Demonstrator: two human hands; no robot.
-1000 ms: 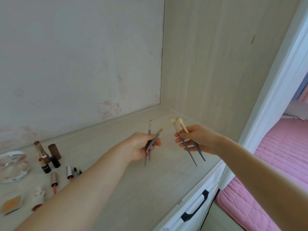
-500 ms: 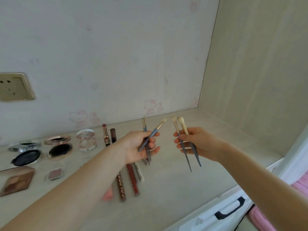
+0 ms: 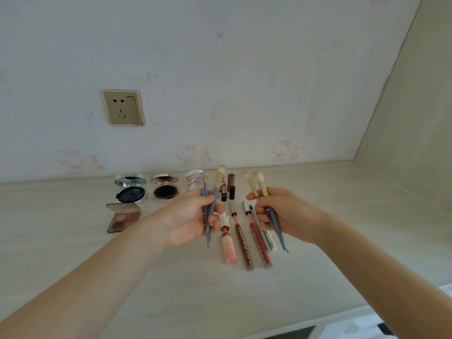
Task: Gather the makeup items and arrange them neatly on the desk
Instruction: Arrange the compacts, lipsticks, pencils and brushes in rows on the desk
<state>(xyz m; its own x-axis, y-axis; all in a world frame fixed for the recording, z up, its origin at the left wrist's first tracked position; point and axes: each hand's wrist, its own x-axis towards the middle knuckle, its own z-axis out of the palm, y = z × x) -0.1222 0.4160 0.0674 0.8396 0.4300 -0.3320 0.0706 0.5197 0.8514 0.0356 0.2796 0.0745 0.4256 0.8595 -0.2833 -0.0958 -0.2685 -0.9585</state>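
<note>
My left hand [image 3: 186, 218] grips two grey-handled makeup brushes [image 3: 215, 192], bristles up. My right hand [image 3: 286, 214] grips another two grey-handled brushes [image 3: 260, 184] with cream tips. Both hands hover above the pale desk [image 3: 342, 228]. Between and under them lie a pink tube [image 3: 228, 248], two dark red pencils [image 3: 244, 243] and a white pencil [image 3: 271, 241], side by side. Behind stand lipsticks [image 3: 231, 189]. To the left sit an open black compact [image 3: 130, 188], a rose-gold compact [image 3: 164, 187], a clear jar [image 3: 194, 178] and a brown eyeshadow palette [image 3: 123, 216].
A gold wall socket [image 3: 123, 107] sits on the back wall above the compacts. A beige side panel [image 3: 411, 130] closes off the desk on the right. The desk's front edge runs along the lower right.
The view has swung left from the desk's right corner to the row of makeup items. Both hands, still holding their brushes, now hover over the pencils and tube.
</note>
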